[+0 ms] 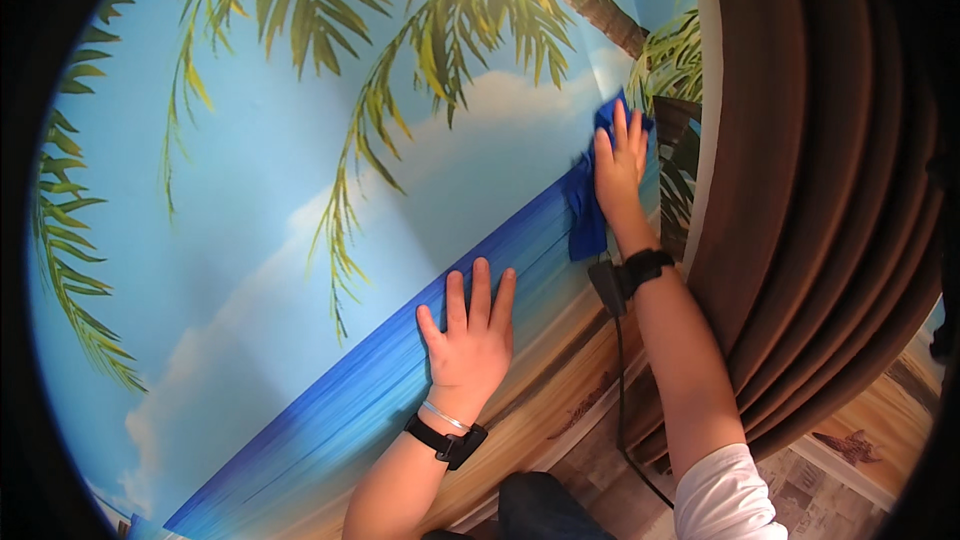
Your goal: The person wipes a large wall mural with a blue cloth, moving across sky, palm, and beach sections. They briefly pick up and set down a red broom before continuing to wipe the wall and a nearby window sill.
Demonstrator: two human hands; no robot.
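Observation:
A mural wall covering [360, 225] with palm fronds, sky, sea and sand fills the space in front of me. My left hand [471, 349] lies against the painted sea with its fingers spread, palm to the wall and holding nothing. Higher up and to the right, my right hand [621, 169] presses a crumpled blue cloth [587, 210] against the wall, near the corner. Part of the cloth hangs below the palm, and part is hidden under the fingers. Black straps circle both wrists, and a thin bracelet [447, 416] sits on the left one.
A dark brown pleated curtain [795, 187] hangs close beside my right arm. By my right wrist is a dark box [607, 289] with a cable [622, 405] running down. Below are a light skirting board [592, 427], wood-patterned flooring [600, 476] and my dark-clothed leg [547, 506].

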